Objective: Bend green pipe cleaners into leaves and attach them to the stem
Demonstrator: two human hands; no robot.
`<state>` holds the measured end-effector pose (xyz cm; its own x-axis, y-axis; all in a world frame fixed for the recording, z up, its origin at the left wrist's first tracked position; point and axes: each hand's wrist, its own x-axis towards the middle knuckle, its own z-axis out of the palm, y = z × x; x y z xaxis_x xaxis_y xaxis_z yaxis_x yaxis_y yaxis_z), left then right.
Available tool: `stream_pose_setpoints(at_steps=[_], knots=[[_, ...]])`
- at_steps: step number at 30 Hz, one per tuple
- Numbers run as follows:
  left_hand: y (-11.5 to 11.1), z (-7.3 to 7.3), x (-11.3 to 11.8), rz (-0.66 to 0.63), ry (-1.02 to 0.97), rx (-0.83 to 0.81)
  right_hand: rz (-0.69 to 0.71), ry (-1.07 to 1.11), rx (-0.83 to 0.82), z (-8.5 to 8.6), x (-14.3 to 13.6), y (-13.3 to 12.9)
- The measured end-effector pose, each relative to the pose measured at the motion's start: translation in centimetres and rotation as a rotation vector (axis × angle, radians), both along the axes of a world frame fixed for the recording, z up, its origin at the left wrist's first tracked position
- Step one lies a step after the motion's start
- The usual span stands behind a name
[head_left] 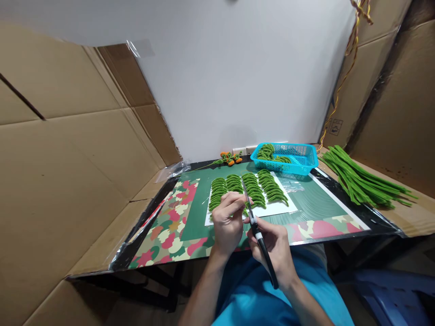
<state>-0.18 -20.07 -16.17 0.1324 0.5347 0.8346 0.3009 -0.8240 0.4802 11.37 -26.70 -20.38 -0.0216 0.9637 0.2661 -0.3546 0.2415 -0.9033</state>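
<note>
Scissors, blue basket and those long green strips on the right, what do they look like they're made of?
Scissors: likely metal blades, grey; the smooth black handle looks like plastic.

Blue basket: probably moulded plastic, given its slight shine and regular holes.

Long green strips: matte and soft-looking, perhaps fuzzy chenille; any wire core can't be seen.

Sm. boxed symbols (336, 127), illeg., on RH cardboard (363, 68)
</note>
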Motion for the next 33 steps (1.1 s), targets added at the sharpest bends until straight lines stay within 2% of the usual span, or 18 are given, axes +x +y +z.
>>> stream_pose_setpoints(at_steps=[4,8,15,24,33], knots=[[0.0,0.0,0.0,0.033,0.04,-0.025,-0.022,0.006,0.025,0.8,0.1,-0.1],[0.0,-0.1,0.0,0.062,0.08,-0.006,0.035,-0.041,0.029,1.3,0.4,-0.4],[-0.3,0.1,0.0,0.049,0.114,0.008,0.02,-0.163,0.065,0.0,1.1,-0.8],[-0.1,-0.2,0.1,0.036,0.098,-0.006,0.064,-0.068,0.087,-0.6,0.4,0.4],[-0.2,-0.1,0.4,0.015,0.079,-0.049,0.106,-0.105,0.133,1.8,0.7,0.6]])
